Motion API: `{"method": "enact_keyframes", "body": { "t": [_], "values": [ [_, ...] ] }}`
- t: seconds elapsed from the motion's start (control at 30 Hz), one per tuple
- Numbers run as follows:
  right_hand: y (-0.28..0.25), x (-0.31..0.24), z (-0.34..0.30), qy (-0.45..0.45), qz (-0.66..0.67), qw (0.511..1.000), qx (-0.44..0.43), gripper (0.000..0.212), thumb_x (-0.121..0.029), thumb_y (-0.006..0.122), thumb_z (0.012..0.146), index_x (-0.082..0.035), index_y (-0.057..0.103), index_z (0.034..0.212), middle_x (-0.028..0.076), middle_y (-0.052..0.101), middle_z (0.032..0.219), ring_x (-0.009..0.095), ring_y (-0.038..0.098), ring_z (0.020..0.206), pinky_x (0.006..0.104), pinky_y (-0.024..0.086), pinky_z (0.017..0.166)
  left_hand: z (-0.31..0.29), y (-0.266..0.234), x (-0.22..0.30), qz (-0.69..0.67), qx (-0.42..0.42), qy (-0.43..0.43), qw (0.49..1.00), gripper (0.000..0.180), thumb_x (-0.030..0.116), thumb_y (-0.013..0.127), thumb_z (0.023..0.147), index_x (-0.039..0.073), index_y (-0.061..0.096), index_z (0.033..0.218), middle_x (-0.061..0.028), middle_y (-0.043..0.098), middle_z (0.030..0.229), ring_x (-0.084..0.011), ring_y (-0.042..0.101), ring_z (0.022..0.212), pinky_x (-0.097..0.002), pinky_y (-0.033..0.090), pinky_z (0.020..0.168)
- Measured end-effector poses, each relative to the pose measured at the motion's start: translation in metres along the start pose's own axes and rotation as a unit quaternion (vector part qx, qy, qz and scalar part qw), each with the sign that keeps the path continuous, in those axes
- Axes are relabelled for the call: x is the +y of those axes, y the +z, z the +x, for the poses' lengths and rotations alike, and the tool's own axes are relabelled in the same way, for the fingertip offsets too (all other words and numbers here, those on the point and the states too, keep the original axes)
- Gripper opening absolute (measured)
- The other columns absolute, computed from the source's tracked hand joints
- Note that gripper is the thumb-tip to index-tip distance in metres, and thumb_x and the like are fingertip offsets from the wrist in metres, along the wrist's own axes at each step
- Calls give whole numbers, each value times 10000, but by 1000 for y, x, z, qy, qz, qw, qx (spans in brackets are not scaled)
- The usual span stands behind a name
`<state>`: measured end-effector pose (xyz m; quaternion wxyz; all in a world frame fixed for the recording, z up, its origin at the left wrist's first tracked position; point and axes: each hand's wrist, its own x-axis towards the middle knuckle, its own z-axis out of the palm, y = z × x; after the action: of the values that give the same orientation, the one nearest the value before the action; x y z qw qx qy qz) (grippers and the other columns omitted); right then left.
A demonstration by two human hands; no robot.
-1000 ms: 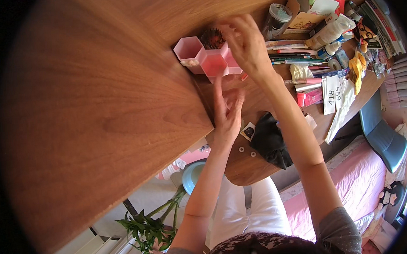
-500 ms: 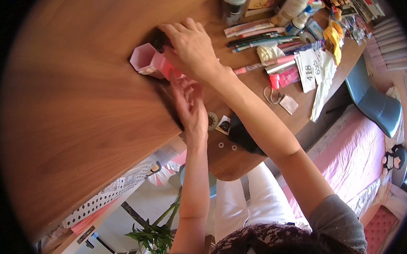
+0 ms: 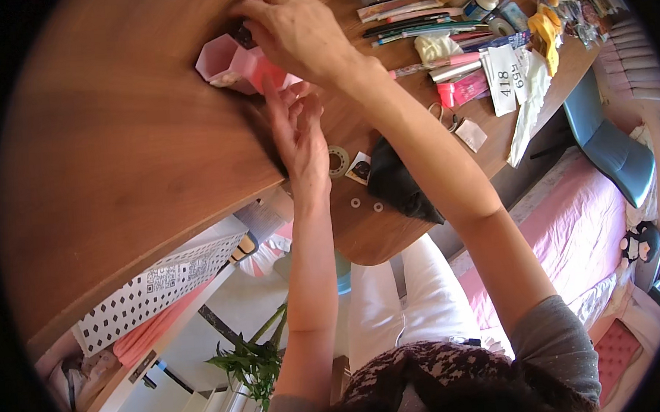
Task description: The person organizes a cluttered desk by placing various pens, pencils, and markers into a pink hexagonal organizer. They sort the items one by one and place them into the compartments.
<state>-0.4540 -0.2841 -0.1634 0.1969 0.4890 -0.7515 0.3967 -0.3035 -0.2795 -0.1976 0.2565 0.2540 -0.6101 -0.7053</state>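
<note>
A pink hexagonal holder (image 3: 221, 56) with joined cups stands on the wooden desk, its openings facing up. My left hand (image 3: 303, 144) is against the holder's near right side, some fingers stretched along it and others bent around it. Over the holder's far side arches my right hand (image 3: 299, 36), its fingers curled downward. Beside those fingers a small dark thing (image 3: 244, 36) shows at the holder's back; its kind cannot be made out. My right palm hides whatever lies between thumb and fingertips.
On the right lie pens (image 3: 425, 28), white number papers (image 3: 499, 81), a pink packet (image 3: 464, 91) and a yellow cloth (image 3: 546, 34). A tape roll (image 3: 337, 161), a black pouch (image 3: 396, 180) and two white rings (image 3: 356, 203) sit near the desk's front edge. A blue chair (image 3: 614, 146) stands beyond.
The view has shifted, so the desk things sit higher in the picture. My right hand's fingers have lifted slightly and spread leftward over the holder. My left hand stays at its near side.
</note>
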Motion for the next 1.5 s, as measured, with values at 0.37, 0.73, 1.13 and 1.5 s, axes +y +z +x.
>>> {"method": "enact_keyframes", "body": {
  "t": [0.37, 0.73, 1.13, 1.5],
  "values": [
    [-68, -12, -6, 37, 176, 984, 6, 337, -152, 540, 1027, -40, 569, 1343, 230, 605, 1326, 266, 595, 1230, 448, 455, 1051, -1, 2, -4, 5, 8, -3, 1000, 801, 191, 656, 980, 111, 165, 1608, -83, 505, 1343, -189, 541, 1185, -336, 434, 1018],
    [-154, -65, -156, 195, 67, 953, -222, 534, -156, 760, 828, -37, 592, 1321, 179, 562, 1374, 397, 494, 1312, 473, 406, 1092, -74, -12, -3, 359, -104, 178, 910, 637, -95, 602, 848, 77, 458, 1445, -181, 515, 1354, -394, 490, 1248, -463, 407, 1054],
    [-17, -4, -51, 141, 143, 979, 41, 674, -163, 722, 845, 32, 436, 1423, 256, 523, 1394, 413, 472, 1321, 450, 398, 1108, -74, -13, -23, 348, -71, 207, 912, 479, -47, 633, 876, 39, 565, 1343, -176, 578, 1277, -361, 543, 1163, -420, 447, 994],
    [-105, -49, -113, 156, 164, 973, -43, 567, -91, 700, 837, -9, 528, 1371, 191, 544, 1392, 390, 478, 1326, 482, 374, 1126, -77, -12, -27, 354, -64, 214, 908, 477, 10, 680, 873, 5, 558, 1334, -185, 601, 1225, -362, 575, 1069, -435, 473, 943]
  ]
}}
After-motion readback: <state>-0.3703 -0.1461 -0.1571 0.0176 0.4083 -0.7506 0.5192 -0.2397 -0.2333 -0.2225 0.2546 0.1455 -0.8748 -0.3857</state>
